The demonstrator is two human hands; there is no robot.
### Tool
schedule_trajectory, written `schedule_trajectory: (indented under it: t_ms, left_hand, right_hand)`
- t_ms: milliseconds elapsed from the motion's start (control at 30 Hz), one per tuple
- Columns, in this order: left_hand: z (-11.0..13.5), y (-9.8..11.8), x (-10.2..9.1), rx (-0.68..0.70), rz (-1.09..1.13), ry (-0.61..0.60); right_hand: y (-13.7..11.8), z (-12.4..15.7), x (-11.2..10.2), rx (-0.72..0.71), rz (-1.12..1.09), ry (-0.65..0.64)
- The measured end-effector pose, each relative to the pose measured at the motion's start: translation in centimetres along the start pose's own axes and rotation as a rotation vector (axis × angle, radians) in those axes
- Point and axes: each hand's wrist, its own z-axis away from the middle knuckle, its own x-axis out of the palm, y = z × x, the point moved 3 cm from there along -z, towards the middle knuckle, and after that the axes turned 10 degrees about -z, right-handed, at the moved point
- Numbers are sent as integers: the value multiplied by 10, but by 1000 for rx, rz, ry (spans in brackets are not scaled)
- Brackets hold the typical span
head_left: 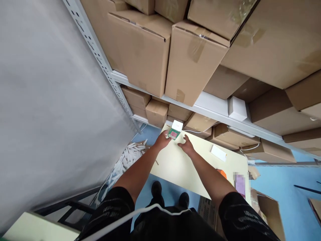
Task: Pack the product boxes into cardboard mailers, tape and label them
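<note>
Near the far left corner of the pale yellow table is a small box with a white top and a green front carrying a pink patch. My left hand is closed on the box's left side, thumb at its front. To the right of the box, my right hand is held apart from it, thumb and fingers spread with nothing between them. Part of my left hand's fingers is hidden by the box.
Metal shelves full of cardboard boxes rise behind the table. A flat white box, an orange object and a purple object lie on the table's right. White scraps cover the floor at left, beside a grey wall.
</note>
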Motion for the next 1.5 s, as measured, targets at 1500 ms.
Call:
schedule_trajectory:
  t_ms: [1500]
  left_hand:
    - [903,-128,-105,-444,98,1334]
  right_hand:
    - [49,545,213,-257,119,-1119]
